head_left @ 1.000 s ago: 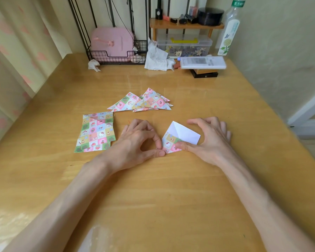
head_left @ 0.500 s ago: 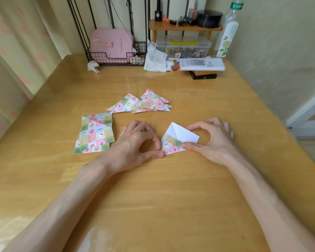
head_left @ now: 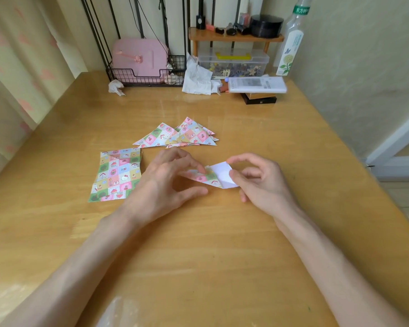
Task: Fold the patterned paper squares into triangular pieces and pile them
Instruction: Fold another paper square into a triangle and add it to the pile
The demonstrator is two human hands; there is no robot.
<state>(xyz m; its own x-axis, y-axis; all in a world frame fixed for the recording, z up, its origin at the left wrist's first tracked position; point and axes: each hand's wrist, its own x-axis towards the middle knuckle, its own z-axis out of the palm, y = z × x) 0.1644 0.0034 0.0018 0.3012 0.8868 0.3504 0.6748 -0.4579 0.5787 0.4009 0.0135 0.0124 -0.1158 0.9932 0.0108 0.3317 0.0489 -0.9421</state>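
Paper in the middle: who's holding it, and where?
The right hand pinches the folded paper by its white end; the left hand rests fingertips on its patterned end.

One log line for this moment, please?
step: mid-fold | left hand: touches paper piece | right hand: pinches its white end | folded pile: beyond hands

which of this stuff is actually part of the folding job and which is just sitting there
In the job: half-folded paper, touched by left hand and right hand; stack of patterned squares; pile of folded triangles.

Lying about: pink case, crumpled tissues, clear box, bottle, small shelf.
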